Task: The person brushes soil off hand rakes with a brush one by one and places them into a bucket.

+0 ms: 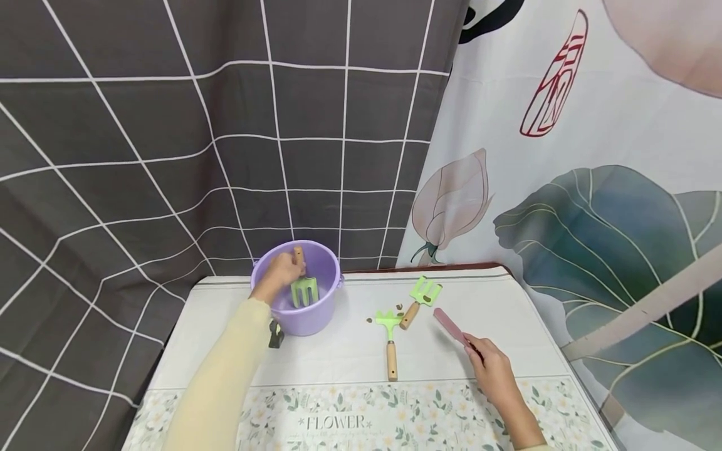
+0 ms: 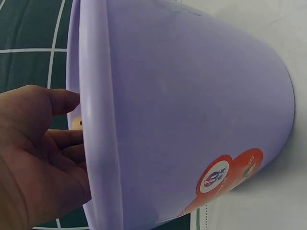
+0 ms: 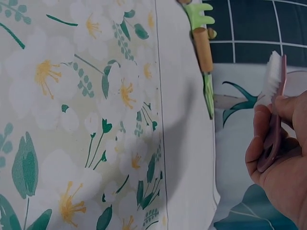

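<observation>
My left hand (image 1: 284, 270) reaches into the purple bucket (image 1: 307, 322) and holds the wooden handle of a green garden fork (image 1: 304, 292), tines down inside. In the left wrist view the rim hides the fingertips and most of the fork. My right hand (image 1: 492, 371) grips a pink brush (image 1: 449, 324) by its handle, above the table's right side. White bristles show on this brush (image 3: 273, 74) in the right wrist view. Between the hands lie a small green rake (image 1: 392, 360) and another green fork (image 1: 425, 291), both wooden-handled.
Small brown bits (image 1: 399, 307) lie around the heads of the two tools on the table. A small black object (image 1: 276, 335) sits beside the bucket. Behind the white, flower-printed table (image 1: 338, 363) hang a dark checked curtain (image 1: 316, 163) and a white floral one (image 1: 479, 125).
</observation>
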The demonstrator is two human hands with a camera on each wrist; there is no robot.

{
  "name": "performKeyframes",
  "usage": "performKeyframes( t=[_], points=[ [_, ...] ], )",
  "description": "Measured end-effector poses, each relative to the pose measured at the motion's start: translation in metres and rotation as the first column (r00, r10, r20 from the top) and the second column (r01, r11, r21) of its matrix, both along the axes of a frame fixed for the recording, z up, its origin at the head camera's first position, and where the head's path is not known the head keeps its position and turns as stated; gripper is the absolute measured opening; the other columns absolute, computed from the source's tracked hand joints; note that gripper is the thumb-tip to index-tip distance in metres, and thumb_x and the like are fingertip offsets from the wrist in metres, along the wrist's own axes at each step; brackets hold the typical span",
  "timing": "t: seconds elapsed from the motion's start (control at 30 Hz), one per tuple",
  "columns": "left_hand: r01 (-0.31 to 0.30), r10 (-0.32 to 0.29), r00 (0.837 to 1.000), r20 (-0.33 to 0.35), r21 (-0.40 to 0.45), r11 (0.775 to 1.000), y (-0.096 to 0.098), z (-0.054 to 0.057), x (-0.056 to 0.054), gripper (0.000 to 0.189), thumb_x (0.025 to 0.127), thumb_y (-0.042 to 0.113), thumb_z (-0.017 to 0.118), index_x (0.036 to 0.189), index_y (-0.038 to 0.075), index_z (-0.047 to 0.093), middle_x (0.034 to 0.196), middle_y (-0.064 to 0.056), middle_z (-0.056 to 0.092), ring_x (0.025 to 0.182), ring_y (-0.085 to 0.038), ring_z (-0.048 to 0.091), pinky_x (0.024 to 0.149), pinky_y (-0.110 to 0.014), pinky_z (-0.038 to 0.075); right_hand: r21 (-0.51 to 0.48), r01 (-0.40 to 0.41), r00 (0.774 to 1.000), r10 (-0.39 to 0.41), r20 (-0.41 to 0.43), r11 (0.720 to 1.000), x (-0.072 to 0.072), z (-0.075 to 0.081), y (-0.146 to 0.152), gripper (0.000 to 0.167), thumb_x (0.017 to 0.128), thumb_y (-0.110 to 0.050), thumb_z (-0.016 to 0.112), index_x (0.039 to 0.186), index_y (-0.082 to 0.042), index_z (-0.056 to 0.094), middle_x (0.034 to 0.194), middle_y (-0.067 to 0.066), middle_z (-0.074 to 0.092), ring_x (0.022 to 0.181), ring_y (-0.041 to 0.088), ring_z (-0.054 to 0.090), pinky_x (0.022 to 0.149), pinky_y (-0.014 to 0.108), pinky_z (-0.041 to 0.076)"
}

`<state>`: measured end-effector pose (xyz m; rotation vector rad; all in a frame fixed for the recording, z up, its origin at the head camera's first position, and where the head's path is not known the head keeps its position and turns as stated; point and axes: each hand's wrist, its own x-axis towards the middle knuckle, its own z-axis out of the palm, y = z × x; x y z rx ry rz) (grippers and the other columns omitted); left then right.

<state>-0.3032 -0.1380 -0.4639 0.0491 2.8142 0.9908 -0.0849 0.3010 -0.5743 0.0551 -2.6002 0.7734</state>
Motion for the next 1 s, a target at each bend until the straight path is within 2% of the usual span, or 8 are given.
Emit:
performKeyframes(
  t=[0.13,0.23,0.47,0.6,0.7,0.87,0.93,1.0],
  points=[
    [0.008,-0.008,1.0,-0.001,-0.007,1.0,0.001,0.004,0.004,0.03,0.105,0.024,0.051,0.098,0.0,0.069,0.099,-0.019,0.072,0.084,-0.028,0.063,0.08,-0.042,0.055,0.008,-0.003,1.0,0.003,0.001,1.0,-0.001,0.002,0.001,0.03,0.096,0.001,0.068,0.126,0.002,0.07,0.099,0.012,0.07,0.074,0.009,0.054,0.057,0.025,0.049],
    [0.028,-0.028,0.999,-0.045,-0.014,1.0,0.004,0.009,0.01,0.028,0.104,0.022,0.054,0.108,-0.001,0.068,0.1,-0.019,0.072,0.083,-0.028,0.063,0.078,-0.04,0.055,0.011,0.003,1.0,-0.003,0.02,1.0,-0.001,0.002,0.002,0.03,0.097,0.0,0.067,0.127,0.002,0.069,0.1,0.012,0.07,0.074,0.009,0.054,0.057,0.025,0.049],
    [0.061,-0.055,0.988,-0.142,0.038,0.997,0.016,0.022,0.03,0.045,0.104,0.023,0.057,0.139,-0.005,0.058,0.114,-0.021,0.072,0.09,-0.032,0.068,0.085,-0.045,0.059,0.028,-0.002,1.0,0.002,0.013,1.0,-0.004,0.002,0.005,0.031,0.097,0.0,0.068,0.127,0.002,0.069,0.1,0.012,0.07,0.074,0.009,0.053,0.057,0.026,0.049],
    [0.086,-0.071,0.977,-0.202,0.065,0.994,0.022,0.025,0.04,0.045,0.104,0.02,0.057,0.141,-0.005,0.056,0.12,-0.023,0.071,0.098,-0.033,0.069,0.092,-0.048,0.059,0.039,-0.019,0.999,0.018,0.033,0.999,-0.008,0.006,0.007,0.031,0.098,-0.001,0.067,0.128,0.001,0.069,0.102,0.012,0.071,0.076,0.01,0.056,0.059,0.027,0.051],
    [0.11,-0.083,0.961,-0.264,0.09,0.99,0.026,0.027,0.049,0.041,0.103,0.017,0.059,0.137,-0.005,0.06,0.118,-0.022,0.071,0.104,-0.034,0.069,0.098,-0.049,0.057,0.047,-0.036,0.998,0.033,0.061,0.998,-0.011,0.01,0.01,0.031,0.099,-0.003,0.066,0.129,0.001,0.069,0.103,0.012,0.07,0.078,0.011,0.056,0.06,0.027,0.052],
    [0.137,-0.08,0.936,-0.344,0.144,0.98,0.031,0.025,0.063,0.036,0.102,0.018,0.061,0.131,-0.003,0.065,0.117,-0.022,0.072,0.104,-0.035,0.07,0.096,-0.049,0.059,0.063,-0.058,0.996,0.053,0.073,0.996,-0.016,0.015,0.016,0.031,0.098,-0.002,0.067,0.129,0.001,0.068,0.103,0.011,0.07,0.077,0.011,0.056,0.058,0.025,0.05],
    [0.15,-0.083,0.921,-0.381,0.151,0.977,0.032,0.022,0.068,0.035,0.101,0.017,0.061,0.129,-0.002,0.066,0.119,-0.022,0.071,0.105,-0.036,0.071,0.096,-0.049,0.059,0.075,-0.067,0.996,0.063,0.06,0.995,-0.017,0.016,0.017,0.031,0.097,-0.001,0.068,0.128,0.001,0.069,0.102,0.011,0.07,0.076,0.01,0.056,0.058,0.025,0.05],
    [0.166,-0.084,0.899,-0.429,0.156,0.974,0.032,0.017,0.074,0.032,0.1,0.015,0.063,0.126,-0.002,0.068,0.121,-0.021,0.071,0.107,-0.036,0.071,0.096,-0.048,0.059,0.082,-0.075,0.996,0.072,0.046,0.994,-0.019,0.017,0.018,0.031,0.096,0.0,0.069,0.127,0.002,0.069,0.1,0.012,0.07,0.075,0.01,0.055,0.057,0.025,0.05]
  ],
)
